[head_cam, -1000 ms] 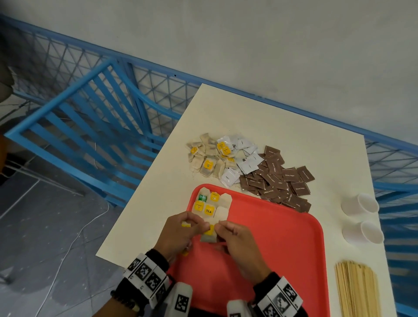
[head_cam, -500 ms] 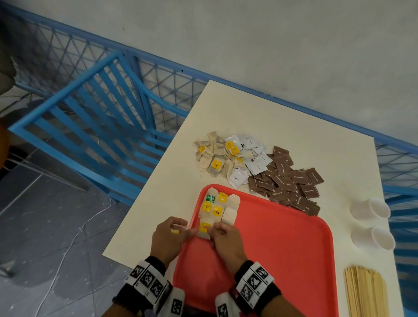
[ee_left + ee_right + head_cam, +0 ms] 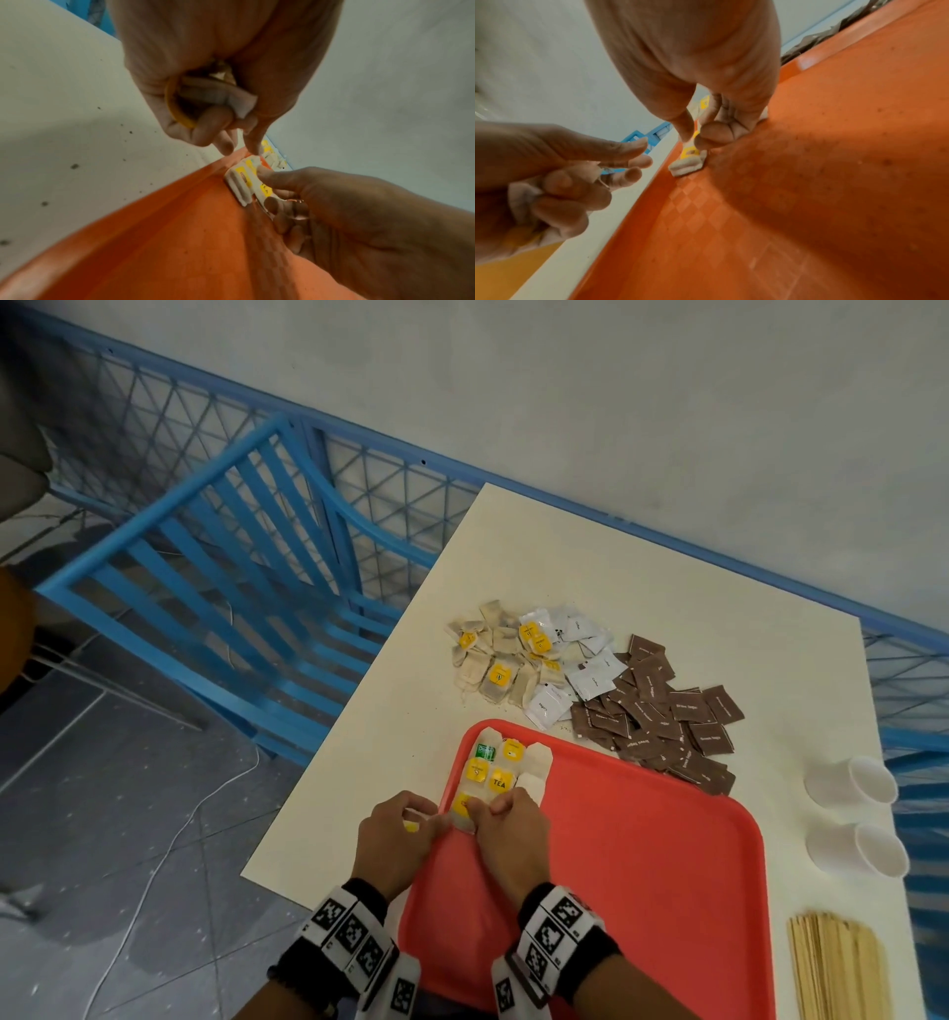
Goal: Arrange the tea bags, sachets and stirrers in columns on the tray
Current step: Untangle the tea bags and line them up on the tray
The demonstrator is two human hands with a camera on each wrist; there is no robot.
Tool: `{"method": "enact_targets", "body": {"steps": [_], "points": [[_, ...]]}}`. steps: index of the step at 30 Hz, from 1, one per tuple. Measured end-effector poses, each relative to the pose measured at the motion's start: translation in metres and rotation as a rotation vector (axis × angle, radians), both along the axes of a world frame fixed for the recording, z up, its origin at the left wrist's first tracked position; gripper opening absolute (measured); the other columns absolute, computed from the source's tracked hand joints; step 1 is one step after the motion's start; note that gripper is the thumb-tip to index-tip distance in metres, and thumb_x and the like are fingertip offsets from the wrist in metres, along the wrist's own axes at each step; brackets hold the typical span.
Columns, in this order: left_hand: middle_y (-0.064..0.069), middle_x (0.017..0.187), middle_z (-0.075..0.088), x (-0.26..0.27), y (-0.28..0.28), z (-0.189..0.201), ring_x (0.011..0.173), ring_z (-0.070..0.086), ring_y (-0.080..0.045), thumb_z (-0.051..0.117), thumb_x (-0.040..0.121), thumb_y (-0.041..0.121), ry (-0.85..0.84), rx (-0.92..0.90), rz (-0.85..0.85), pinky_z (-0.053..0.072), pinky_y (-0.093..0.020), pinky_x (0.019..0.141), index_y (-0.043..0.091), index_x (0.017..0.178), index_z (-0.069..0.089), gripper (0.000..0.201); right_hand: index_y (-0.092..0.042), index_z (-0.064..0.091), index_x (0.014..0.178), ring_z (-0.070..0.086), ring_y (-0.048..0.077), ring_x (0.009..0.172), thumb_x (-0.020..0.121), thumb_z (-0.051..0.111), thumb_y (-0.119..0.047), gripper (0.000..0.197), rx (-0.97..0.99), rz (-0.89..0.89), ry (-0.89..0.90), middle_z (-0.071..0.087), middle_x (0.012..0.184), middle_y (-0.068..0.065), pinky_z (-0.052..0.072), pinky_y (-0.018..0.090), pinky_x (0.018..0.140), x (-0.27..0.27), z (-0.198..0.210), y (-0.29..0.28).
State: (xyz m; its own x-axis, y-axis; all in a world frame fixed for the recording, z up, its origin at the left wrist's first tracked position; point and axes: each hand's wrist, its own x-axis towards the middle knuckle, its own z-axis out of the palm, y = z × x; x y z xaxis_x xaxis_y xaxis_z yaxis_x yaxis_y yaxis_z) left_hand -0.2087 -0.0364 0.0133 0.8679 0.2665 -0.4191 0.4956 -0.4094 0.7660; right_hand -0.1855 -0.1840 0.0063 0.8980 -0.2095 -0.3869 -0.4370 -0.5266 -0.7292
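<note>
**At the tray's far left corner: tea-bag columns barely begun**

On the red tray (image 3: 642,865), a few soft paper tea bags (image 3: 506,765) sit in short columns. The right hand (image 3: 513,845) pinches another bag (image 3: 464,811) down beside the rim; the left hand (image 3: 393,847) clutches spare bags (image 3: 221,97). Most bags, glossy white sachets (image 3: 590,677), brown sachets (image 3: 662,716) and wooden stirrers (image 3: 837,968) remain on the bench (image 3: 642,567).

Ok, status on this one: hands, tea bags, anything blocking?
Right hand pinching a tea bag down on the tray. Left hand gripping spare bags. Nothing blocking.
</note>
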Motion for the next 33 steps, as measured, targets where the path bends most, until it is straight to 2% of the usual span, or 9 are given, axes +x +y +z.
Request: {"method": "enact_targets", "body": {"steps": [5, 8, 14, 18, 22, 25, 27, 30, 33], "points": [[-0.006, 0.082, 0.071, 0.005, 0.001, 0.021, 0.040, 0.047, -0.009, 0.052, 0.099, 0.046, 0.045, -0.222, 0.101, 0.033, -0.021, 0.038, 0.013, 0.090, 0.067, 0.037, -0.009, 0.069, 0.073, 0.059, 0.005, 0.063, 0.092, 0.060, -0.023, 0.025, -0.049, 0.202, 0.038, 0.068, 0.072, -0.002, 0.051, 0.030, 0.065, -0.002, 0.012, -0.005], [-0.005, 0.078, 0.069, 0.012, -0.001, 0.038, 0.043, 0.049, -0.013, 0.035, 0.101, 0.056, 0.133, -0.513, 0.175, 0.033, -0.021, 0.040, 0.012, 0.102, 0.069, 0.056, -0.016, 0.071, 0.078, 0.059, 0.003, 0.064, 0.092, 0.062, -0.023, 0.018, 0.008, 0.193, -0.068, 0.068, 0.073, -0.008, 0.043, 0.016, 0.061, -0.001, 0.033, -0.015], [-0.013, 0.073, 0.060, 0.023, -0.033, 0.067, 0.052, 0.053, -0.021, 0.029, 0.092, 0.070, 0.257, -1.148, 0.188, 0.042, -0.026, 0.045, 0.003, 0.111, 0.064, 0.078, -0.023, 0.070, 0.083, 0.046, 0.003, 0.056, 0.090, 0.071, -0.026, 0.007, 0.261, 0.323, -0.200, 0.060, 0.064, -0.006, 0.039, 0.023, 0.055, -0.009, 0.095, -0.051], [-0.019, 0.099, 0.069, 0.023, -0.059, 0.075, 0.081, 0.066, -0.027, 0.029, 0.087, 0.075, 0.194, -1.007, 0.081, 0.053, -0.032, 0.063, 0.005, 0.113, 0.067, 0.083, -0.020, 0.071, 0.089, 0.049, -0.001, 0.052, 0.084, 0.077, -0.030, 0.012, 0.155, 0.293, -0.219, 0.057, 0.059, -0.024, 0.034, 0.012, 0.053, -0.013, 0.106, -0.059], [-0.020, 0.105, 0.073, 0.018, -0.075, 0.083, 0.095, 0.070, -0.026, 0.025, 0.085, 0.076, 0.117, -0.789, -0.019, 0.053, -0.044, 0.089, 0.013, 0.101, 0.072, 0.079, -0.026, 0.071, 0.074, 0.050, 0.002, 0.054, 0.079, 0.080, -0.020, 0.012, 0.136, 0.247, -0.266, 0.059, 0.057, -0.013, 0.037, 0.022, 0.056, -0.015, 0.104, -0.063], [-0.015, 0.096, 0.075, 0.016, -0.077, 0.091, 0.093, 0.069, -0.024, 0.024, 0.085, 0.077, 0.081, -0.720, -0.072, 0.052, -0.045, 0.092, 0.021, 0.089, 0.075, 0.075, -0.023, 0.075, 0.074, 0.049, 0.007, 0.059, 0.079, 0.081, -0.017, 0.010, 0.309, 0.185, -0.287, 0.067, 0.066, 0.003, 0.042, 0.034, 0.059, -0.020, 0.114, -0.070], [-0.015, 0.090, 0.072, 0.016, -0.078, 0.095, 0.086, 0.068, -0.025, 0.032, 0.084, 0.076, 0.075, -0.736, -0.109, 0.054, -0.048, 0.085, 0.023, 0.084, 0.074, 0.068, -0.019, 0.077, 0.077, 0.050, 0.010, 0.063, 0.080, 0.081, -0.014, 0.007, 0.416, 0.164, -0.310, 0.070, 0.072, 0.009, 0.043, 0.029, 0.063, -0.024, 0.121, -0.076], [-0.012, 0.068, 0.053, 0.016, -0.080, 0.103, 0.051, 0.049, -0.020, 0.045, 0.088, 0.065, 0.115, -0.905, -0.108, 0.042, -0.030, 0.048, 0.015, 0.086, 0.066, 0.054, -0.015, 0.076, 0.081, 0.055, 0.008, 0.067, 0.081, 0.078, -0.009, 0.006, 0.519, 0.120, -0.357, 0.071, 0.073, 0.004, 0.046, 0.020, 0.066, -0.030, 0.126, -0.081], [-0.010, 0.075, 0.052, 0.018, -0.081, 0.113, 0.048, 0.043, -0.013, 0.046, 0.099, 0.046, 0.205, -1.148, -0.046, 0.034, -0.021, 0.040, 0.007, 0.101, 0.062, 0.042, -0.013, 0.072, 0.082, 0.056, 0.008, 0.066, 0.084, 0.074, -0.007, 0.006, 0.604, 0.042, -0.410, 0.068, 0.071, -0.003, 0.045, 0.018, 0.062, -0.029, 0.133, -0.086]]}}
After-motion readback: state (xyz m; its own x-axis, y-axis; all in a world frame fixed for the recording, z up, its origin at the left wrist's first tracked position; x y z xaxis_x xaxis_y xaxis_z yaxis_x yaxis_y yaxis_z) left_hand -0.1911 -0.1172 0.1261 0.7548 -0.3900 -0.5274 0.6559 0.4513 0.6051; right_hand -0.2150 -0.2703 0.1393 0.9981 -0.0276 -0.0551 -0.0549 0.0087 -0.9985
